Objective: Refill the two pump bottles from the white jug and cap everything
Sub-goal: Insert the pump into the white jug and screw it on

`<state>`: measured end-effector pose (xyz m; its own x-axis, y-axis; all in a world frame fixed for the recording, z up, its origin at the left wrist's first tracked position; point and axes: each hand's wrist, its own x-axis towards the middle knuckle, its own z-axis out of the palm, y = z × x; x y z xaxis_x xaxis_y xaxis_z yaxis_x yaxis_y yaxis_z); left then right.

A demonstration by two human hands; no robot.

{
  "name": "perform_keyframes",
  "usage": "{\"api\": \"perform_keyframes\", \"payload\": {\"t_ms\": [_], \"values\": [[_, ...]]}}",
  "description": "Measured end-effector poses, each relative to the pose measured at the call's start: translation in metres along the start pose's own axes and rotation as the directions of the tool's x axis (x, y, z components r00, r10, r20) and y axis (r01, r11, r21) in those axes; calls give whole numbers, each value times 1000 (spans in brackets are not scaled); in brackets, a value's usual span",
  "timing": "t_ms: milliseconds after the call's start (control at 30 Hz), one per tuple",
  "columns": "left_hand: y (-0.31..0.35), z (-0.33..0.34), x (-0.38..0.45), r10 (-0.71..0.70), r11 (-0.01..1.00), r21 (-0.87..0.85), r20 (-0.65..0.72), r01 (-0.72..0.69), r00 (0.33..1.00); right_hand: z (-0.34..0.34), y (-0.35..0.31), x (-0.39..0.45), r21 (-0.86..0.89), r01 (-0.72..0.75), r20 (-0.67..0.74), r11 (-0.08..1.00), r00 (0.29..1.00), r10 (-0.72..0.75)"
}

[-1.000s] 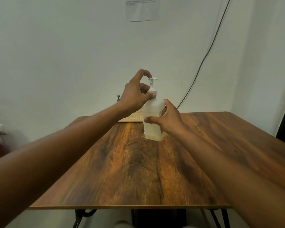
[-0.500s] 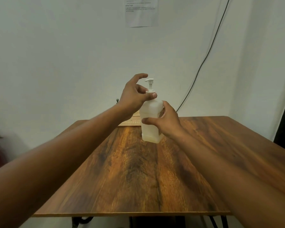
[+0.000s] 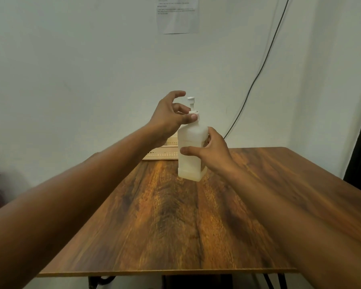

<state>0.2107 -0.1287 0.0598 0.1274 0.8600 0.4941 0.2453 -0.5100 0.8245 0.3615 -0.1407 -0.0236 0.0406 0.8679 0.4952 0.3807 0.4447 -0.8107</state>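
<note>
One wooden table, one cream tray at its far edge, one pump bottle upright mid-table, far half. Right hand grips the bottle body; left hand pinches the pump collar, other fingers splayed.

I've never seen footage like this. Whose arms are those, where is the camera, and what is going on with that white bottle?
There is no machine: a person wears a camera on the head, looking down at their own arms. The right hand grips a white pump bottle standing on the wooden table. The left hand pinches the collar under the pump head, likely twisting it. Behind sits a cream perforated basket; a paper notice and black cable are on the wall.
</note>
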Motion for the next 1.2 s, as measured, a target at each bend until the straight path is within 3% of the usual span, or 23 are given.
{"api": "perform_keyframes", "payload": {"t_ms": [133, 267, 333, 467, 733, 833, 967, 1200], "values": [[1, -11, 3, -19, 999, -33, 206, 26, 978, -4, -1, -2, -7, 11, 34, 1000, 999, -10], [3, -15, 6, -29, 999, -28, 295, 40, 955, -3, -4, -2, -19, 0, 23, 1000, 1000, 1], [4, -13, 3, -15, 1000, -8, 255, 18, 967, -2, -7, -1, -23, 9, 9, 1000, 1000, -9], [0, -3, 3, 49, 994, -95, 36, -46, 998, 0, -13, 2, -23, 24, -2, 999, 1000, -24], [0, -18, 13, -50, 993, -87, 303, 79, 952, -9, -9, 1, -28, 14, 20, 1000, 1000, -14], [2, -13, 12, -51, 989, -120, 271, 87, 961, -9, -12, 3, -27, 11, 5, 1000, 1000, -11], [4, -1, 8, -15, 985, -170, 93, 31, 996, -8, -17, 2, -36, 15, 13, 999, 1000, -14], [3, -3, 8, -60, 975, -194, 249, 111, 967, -17, -12, -3, 41, -32, 42, 999, 999, 30]]}}
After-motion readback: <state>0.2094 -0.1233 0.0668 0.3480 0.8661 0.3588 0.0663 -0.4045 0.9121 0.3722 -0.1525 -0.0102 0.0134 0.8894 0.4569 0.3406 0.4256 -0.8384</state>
